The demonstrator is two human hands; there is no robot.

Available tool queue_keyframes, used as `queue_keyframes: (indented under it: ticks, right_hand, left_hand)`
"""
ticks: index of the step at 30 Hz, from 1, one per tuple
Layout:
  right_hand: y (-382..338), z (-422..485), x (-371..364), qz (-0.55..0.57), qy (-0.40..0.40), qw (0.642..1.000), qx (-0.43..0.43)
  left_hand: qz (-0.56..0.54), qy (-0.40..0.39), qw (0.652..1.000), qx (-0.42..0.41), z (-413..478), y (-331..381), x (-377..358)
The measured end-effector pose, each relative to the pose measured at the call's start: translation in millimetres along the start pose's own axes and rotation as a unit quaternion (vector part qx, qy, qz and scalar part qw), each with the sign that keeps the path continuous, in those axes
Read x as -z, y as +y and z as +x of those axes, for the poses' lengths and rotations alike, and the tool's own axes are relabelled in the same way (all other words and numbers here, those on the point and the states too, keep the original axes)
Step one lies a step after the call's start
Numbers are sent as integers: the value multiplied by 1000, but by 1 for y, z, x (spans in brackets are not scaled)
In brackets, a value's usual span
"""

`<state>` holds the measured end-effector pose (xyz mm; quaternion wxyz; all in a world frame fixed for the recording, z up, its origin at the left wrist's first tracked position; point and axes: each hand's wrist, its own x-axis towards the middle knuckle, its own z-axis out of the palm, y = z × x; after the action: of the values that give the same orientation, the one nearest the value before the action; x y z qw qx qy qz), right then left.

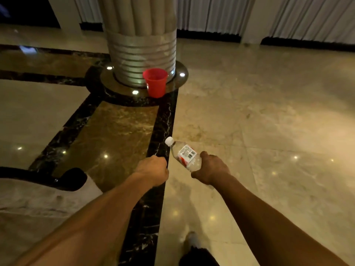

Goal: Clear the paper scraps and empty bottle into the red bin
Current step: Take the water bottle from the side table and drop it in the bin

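Note:
The red bin [155, 81] stands on the marble floor against the base of a ribbed column, ahead of me and well beyond both hands. My right hand [212, 167] grips the lower end of a clear empty plastic bottle [182, 152] with a white cap and a red-and-white label; the bottle tilts up and to the left. My left hand [153, 168] is a closed fist just left of the bottle. Whatever it holds is hidden inside the fingers. No paper scraps show on the floor.
A wide ribbed column [142, 45] with a round dark marble base rises behind the bin. A dark curved chair arm [63, 179] and pale seat sit at lower left. My foot [194, 244] is at the bottom. Curtains line the far wall.

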<state>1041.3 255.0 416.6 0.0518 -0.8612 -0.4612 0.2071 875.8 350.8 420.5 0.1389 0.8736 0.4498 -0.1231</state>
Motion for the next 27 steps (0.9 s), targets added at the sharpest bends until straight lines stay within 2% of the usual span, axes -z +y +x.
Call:
queue_keyframes:
  ticks: [4, 11, 18, 23, 27]
  right_hand:
    - [8, 121, 28, 13, 10, 1000, 7]
    - [9, 325, 106, 47, -25, 998, 24]
    - [-42, 513, 160, 47, -37, 997, 53]
    - [-85, 665, 183, 35, -34, 998, 49]
    - [-122, 781, 212, 22, -48, 998, 23]
  left_hand:
    - [20, -3, 1000, -5, 111, 5, 27]
    - [-35, -4, 999, 33, 293, -3, 91]
    - [-48, 18, 997, 53, 471, -34, 146]
    - [-71, 5, 995, 64, 617, -82, 176]
    - [-76, -36, 995, 61, 738, -124, 223]
